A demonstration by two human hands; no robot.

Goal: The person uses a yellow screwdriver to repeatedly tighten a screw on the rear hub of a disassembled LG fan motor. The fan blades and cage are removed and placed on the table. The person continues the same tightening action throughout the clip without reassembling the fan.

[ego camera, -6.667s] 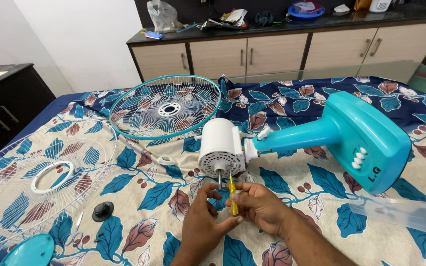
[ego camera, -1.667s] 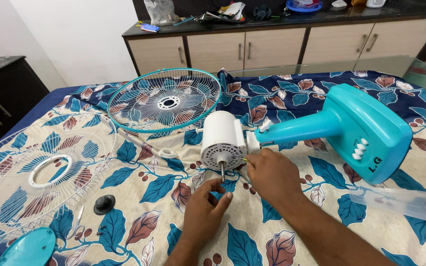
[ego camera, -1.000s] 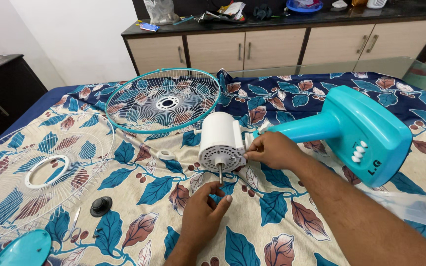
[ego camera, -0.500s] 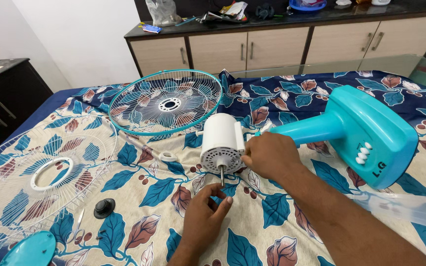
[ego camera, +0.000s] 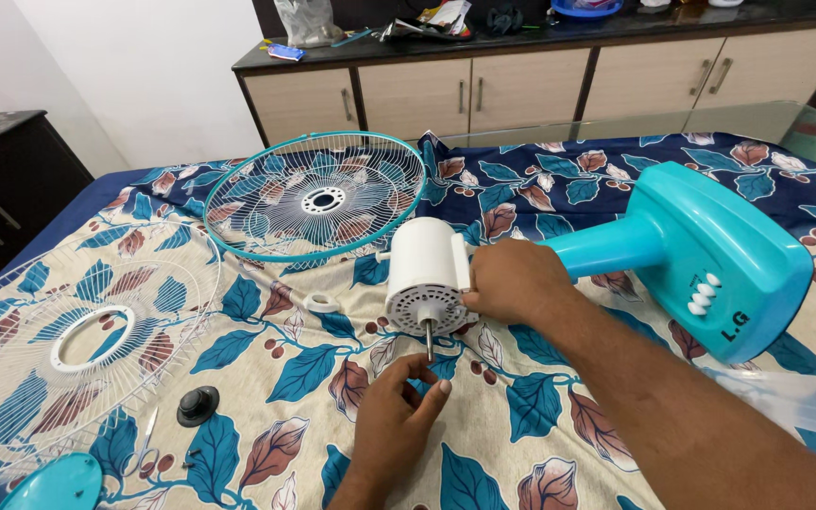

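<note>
A table fan lies dismantled on a bed covered by a leaf-print sheet (ego camera: 484, 453). Its white motor housing (ego camera: 424, 274) rests on its side at the centre of the view, with the bare metal shaft (ego camera: 429, 340) pointing toward 6 o'clock, at the person. The teal stand and base (ego camera: 710, 260) stretch off toward 3 o'clock, which keeps the heavy end flat on the bed and the shaft end free to work on.

The right hand (ego camera: 514, 281) is closed around the neck, pressed against the housing's 3 o'clock side, apparently to steady it against rolling on the soft bedding. The left hand (ego camera: 399, 416) sits just below the shaft tip, at 6 o'clock from the housing, with thumb and fingers drawn together near the tip. Whether they pinch some small part, or touch the shaft at all, is too small to tell.

Loose parts are spread within reach. A teal-rimmed wire guard (ego camera: 318, 194) lies at 11 o'clock from the housing, and a white wire guard (ego camera: 68, 349) at 9 o'clock. A small white ring (ego camera: 321, 303) sits just beside the housing's left side. A black round knob (ego camera: 197, 404) and a pair of scissors (ego camera: 139, 451) lie toward 8 o'clock. A wooden cabinet (ego camera: 521, 90) runs along the far wall.
</note>
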